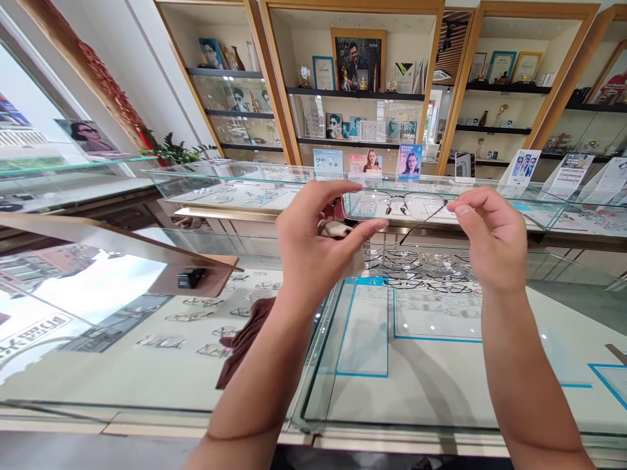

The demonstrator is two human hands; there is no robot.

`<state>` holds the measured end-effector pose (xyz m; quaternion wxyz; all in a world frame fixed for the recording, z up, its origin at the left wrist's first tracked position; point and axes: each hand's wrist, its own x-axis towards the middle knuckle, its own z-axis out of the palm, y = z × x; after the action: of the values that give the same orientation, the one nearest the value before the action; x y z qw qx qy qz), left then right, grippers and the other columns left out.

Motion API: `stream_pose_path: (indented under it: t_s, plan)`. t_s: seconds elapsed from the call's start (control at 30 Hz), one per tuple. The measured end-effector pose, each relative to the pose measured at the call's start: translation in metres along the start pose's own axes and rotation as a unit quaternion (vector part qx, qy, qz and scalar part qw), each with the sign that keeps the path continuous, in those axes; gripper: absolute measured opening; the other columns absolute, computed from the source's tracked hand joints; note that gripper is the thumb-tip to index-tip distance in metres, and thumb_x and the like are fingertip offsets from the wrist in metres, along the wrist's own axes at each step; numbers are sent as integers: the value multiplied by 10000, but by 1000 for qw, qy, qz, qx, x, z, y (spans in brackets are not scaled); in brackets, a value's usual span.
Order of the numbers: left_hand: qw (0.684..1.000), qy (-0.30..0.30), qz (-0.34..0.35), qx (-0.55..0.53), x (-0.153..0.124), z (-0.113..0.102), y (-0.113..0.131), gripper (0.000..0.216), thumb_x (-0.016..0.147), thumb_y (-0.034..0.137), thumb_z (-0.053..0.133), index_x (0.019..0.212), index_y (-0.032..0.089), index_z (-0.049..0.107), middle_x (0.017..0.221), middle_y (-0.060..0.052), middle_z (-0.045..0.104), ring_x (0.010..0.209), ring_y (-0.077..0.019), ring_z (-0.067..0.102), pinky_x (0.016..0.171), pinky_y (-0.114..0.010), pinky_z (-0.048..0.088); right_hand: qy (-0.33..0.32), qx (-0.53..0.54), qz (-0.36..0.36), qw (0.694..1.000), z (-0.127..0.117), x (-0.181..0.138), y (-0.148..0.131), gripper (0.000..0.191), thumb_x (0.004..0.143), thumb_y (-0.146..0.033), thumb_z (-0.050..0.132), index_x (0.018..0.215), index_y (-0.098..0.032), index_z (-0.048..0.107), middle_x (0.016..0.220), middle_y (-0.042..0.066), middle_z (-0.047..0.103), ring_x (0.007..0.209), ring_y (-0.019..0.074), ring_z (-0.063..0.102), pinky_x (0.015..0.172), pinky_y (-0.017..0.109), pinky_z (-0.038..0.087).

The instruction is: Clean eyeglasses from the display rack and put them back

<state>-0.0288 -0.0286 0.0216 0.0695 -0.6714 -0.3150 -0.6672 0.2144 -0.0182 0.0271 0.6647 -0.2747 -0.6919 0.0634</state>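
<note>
A pair of thin metal-framed eyeglasses (398, 196) is held up at chest height between both hands, above the glass counter. My left hand (308, 238) has thumb and forefinger around the left lens, gripping that side of the frame. A beige cloth (353, 262) is bunched in the same palm, partly hidden by the thumb. With thumb and fingertips, my right hand (497, 238) pinches the other end of the frame near the hinge. One dark temple arm slants down behind the right lens.
Below is a glass display counter (313, 405) with rows of eyeglasses (404, 284) inside. A dark brown cloth (247, 343) lies left of my forearm. A small black box (191, 278) rests on a wooden-edged panel (228, 262). Another glass showcase (235, 171) and wall shelves stand beyond.
</note>
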Motion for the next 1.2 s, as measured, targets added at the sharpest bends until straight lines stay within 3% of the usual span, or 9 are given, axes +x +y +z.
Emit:
stream_pose_path:
  t_s: [0.2,0.5,0.67,0.9,1.2]
  plan:
    - [1000,-3,-9,-9,2,-1,1,366,794,475,893,1069,294,732,944,-32,692,780,-187,580,662,-356,516,-11,0,-12,1000,0,0,0,240,968,-443,682,813,-268,626,865,23,647,871,214,626,825,410,550]
    - [999,-12,-41,-23,1,1,-4,343,809,476,879,1069,300,742,805,-7,621,706,-161,547,586,-319,456,-4,22,-21,1000,1,-1,-6,158,923,-258,666,771,-288,639,861,26,647,881,235,625,820,435,549]
    - [1000,-4,-16,-7,1,2,-4,358,786,452,901,1065,297,737,895,-19,676,742,-174,566,626,-339,489,13,23,36,999,1,-2,-7,96,863,-197,674,903,-280,699,963,18,720,952,219,679,860,411,572]
    - [1000,10,24,-6,2,2,-6,373,760,385,935,1066,266,759,925,-24,703,725,-160,564,658,-346,497,-79,18,81,993,0,-3,-7,239,910,-294,713,1147,-294,746,1127,30,768,1003,210,709,861,390,613]
    - [1000,5,2,7,1,1,-8,373,793,421,902,1104,292,741,977,-35,699,800,-189,597,673,-349,517,-95,48,91,990,0,-3,-5,287,904,-408,778,1167,-294,751,1135,36,763,969,199,709,841,383,632]
